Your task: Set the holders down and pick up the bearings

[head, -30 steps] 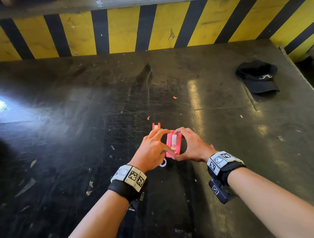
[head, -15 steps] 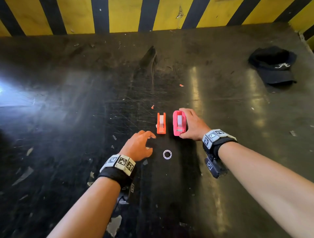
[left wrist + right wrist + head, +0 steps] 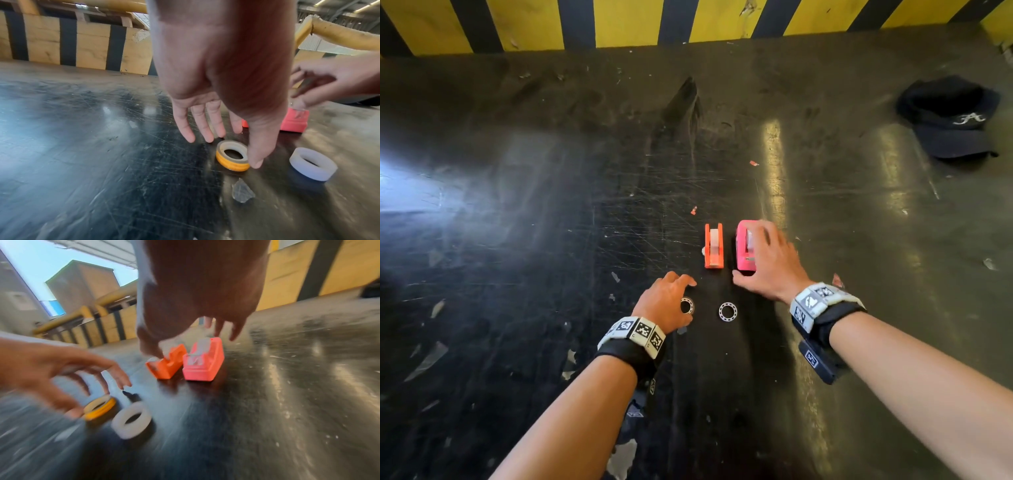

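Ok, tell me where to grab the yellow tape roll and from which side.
Come from above. The yellow tape roll lies flat on the black table, hole up, so pinch its outer rim across the width, thumb on one side and fingers opposite. The left hand hovers open over it; the white ring sits apart alongside.

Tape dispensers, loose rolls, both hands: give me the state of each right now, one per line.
Orange dispenser: upright on the floor, roll loaded, untouched.
Pink dispenser: upright beside it, apart; tape loaded.
Yellow roll: flat on the floor, out of any dispenser.
White roll: flat on the floor, free.
Left hand: fingers spread over the yellow roll, not gripping it.
Right hand: fingers open over the pink dispenser; contact unclear.
Cap: lying far right.
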`<action>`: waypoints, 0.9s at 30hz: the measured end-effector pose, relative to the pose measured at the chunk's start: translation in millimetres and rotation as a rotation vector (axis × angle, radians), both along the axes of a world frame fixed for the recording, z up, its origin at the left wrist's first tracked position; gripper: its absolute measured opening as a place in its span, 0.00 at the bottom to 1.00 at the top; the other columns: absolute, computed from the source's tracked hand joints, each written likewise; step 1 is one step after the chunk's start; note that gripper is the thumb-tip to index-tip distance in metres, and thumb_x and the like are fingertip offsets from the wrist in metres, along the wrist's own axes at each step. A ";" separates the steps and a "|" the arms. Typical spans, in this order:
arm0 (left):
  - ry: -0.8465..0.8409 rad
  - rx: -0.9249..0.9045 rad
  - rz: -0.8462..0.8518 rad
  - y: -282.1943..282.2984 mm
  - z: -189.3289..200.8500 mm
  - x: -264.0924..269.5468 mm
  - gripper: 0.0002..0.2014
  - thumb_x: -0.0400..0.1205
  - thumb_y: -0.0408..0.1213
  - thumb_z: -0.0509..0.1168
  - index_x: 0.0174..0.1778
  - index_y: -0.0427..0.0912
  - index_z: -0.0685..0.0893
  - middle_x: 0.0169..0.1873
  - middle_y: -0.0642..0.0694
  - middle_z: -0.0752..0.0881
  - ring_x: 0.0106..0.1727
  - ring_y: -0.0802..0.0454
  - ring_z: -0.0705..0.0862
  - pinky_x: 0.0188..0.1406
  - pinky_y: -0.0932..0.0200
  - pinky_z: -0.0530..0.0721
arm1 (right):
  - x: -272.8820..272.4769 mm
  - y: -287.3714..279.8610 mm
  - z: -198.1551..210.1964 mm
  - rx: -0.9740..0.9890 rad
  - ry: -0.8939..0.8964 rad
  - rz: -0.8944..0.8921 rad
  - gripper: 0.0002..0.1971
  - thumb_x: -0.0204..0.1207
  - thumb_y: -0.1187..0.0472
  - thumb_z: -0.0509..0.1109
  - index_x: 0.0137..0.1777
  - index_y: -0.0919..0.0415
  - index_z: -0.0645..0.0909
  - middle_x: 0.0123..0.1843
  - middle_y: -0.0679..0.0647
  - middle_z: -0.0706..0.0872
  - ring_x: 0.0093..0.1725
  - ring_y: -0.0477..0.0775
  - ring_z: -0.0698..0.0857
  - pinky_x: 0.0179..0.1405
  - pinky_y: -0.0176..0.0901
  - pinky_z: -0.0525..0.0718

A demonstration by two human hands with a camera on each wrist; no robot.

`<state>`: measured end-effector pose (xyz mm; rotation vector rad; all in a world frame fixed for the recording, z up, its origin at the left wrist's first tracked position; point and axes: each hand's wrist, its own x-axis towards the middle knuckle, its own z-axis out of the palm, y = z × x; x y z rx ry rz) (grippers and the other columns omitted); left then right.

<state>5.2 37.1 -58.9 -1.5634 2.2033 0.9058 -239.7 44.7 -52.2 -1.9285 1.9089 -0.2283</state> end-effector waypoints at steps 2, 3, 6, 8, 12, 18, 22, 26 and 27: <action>-0.017 -0.017 -0.023 0.0 -1.3 -0.5 0.36 0.74 0.43 0.80 0.78 0.55 0.73 0.74 0.46 0.76 0.73 0.44 0.79 0.69 0.43 0.85 | 14.0 16.1 2.7 -0.106 -0.031 0.152 0.30 0.69 0.44 0.80 0.68 0.55 0.77 0.62 0.53 0.79 0.57 0.59 0.83 0.53 0.56 0.86; -0.023 -0.025 -0.030 0.8 -1.6 -0.6 0.36 0.73 0.43 0.80 0.77 0.54 0.74 0.73 0.46 0.77 0.73 0.44 0.79 0.68 0.44 0.85 | 20.2 22.6 2.5 -0.055 -0.045 0.232 0.25 0.70 0.45 0.80 0.63 0.53 0.79 0.58 0.51 0.81 0.53 0.56 0.83 0.51 0.55 0.87; -0.020 -0.046 -0.030 4.3 -4.5 0.8 0.32 0.72 0.41 0.81 0.73 0.53 0.77 0.69 0.47 0.78 0.70 0.45 0.80 0.66 0.47 0.85 | 33.4 38.1 -7.0 0.202 0.023 0.380 0.25 0.72 0.45 0.81 0.64 0.49 0.77 0.62 0.49 0.79 0.57 0.53 0.80 0.56 0.54 0.86; 0.001 -0.045 -0.004 7.0 -6.1 2.8 0.30 0.72 0.39 0.81 0.69 0.52 0.79 0.66 0.47 0.79 0.67 0.45 0.81 0.64 0.48 0.85 | 37.9 45.0 -15.7 0.278 0.064 0.381 0.26 0.73 0.48 0.81 0.68 0.50 0.77 0.66 0.51 0.76 0.61 0.55 0.78 0.57 0.54 0.85; 0.089 -0.072 0.055 3.6 -4.6 10.3 0.26 0.75 0.39 0.78 0.69 0.49 0.80 0.63 0.45 0.81 0.62 0.45 0.85 0.62 0.53 0.85 | 43.9 44.0 -17.5 0.269 0.032 0.382 0.19 0.78 0.56 0.78 0.67 0.54 0.79 0.64 0.54 0.78 0.60 0.58 0.81 0.55 0.54 0.86; 0.183 -0.166 0.173 -37.6 13.2 31.9 0.26 0.75 0.35 0.77 0.71 0.42 0.83 0.64 0.39 0.81 0.63 0.40 0.85 0.62 0.54 0.81 | 68.3 -11.4 11.9 0.087 -0.052 0.330 0.18 0.76 0.59 0.78 0.65 0.54 0.82 0.62 0.54 0.83 0.60 0.59 0.84 0.53 0.53 0.85; 0.206 -0.222 0.200 -69.9 14.1 38.2 0.25 0.76 0.36 0.77 0.70 0.42 0.84 0.64 0.37 0.82 0.63 0.38 0.85 0.64 0.51 0.81 | 91.1 -55.8 16.1 0.014 0.073 0.334 0.20 0.75 0.57 0.78 0.66 0.53 0.82 0.63 0.53 0.87 0.62 0.62 0.84 0.59 0.58 0.79; 0.213 -0.246 0.211 -88.8 5.1 40.6 0.23 0.77 0.36 0.77 0.70 0.42 0.85 0.64 0.36 0.83 0.63 0.37 0.86 0.64 0.51 0.81 | 107.2 -79.2 1.5 0.026 0.217 0.327 0.19 0.77 0.55 0.77 0.67 0.53 0.81 0.64 0.52 0.88 0.63 0.62 0.83 0.64 0.59 0.75; 0.210 -0.244 0.213 -91.8 2.6 41.1 0.23 0.78 0.36 0.77 0.70 0.42 0.84 0.64 0.36 0.83 0.63 0.38 0.85 0.64 0.51 0.81 | 109.8 -81.3 -2.7 0.026 0.243 0.324 0.18 0.78 0.55 0.77 0.66 0.53 0.81 0.64 0.52 0.89 0.63 0.62 0.83 0.64 0.59 0.74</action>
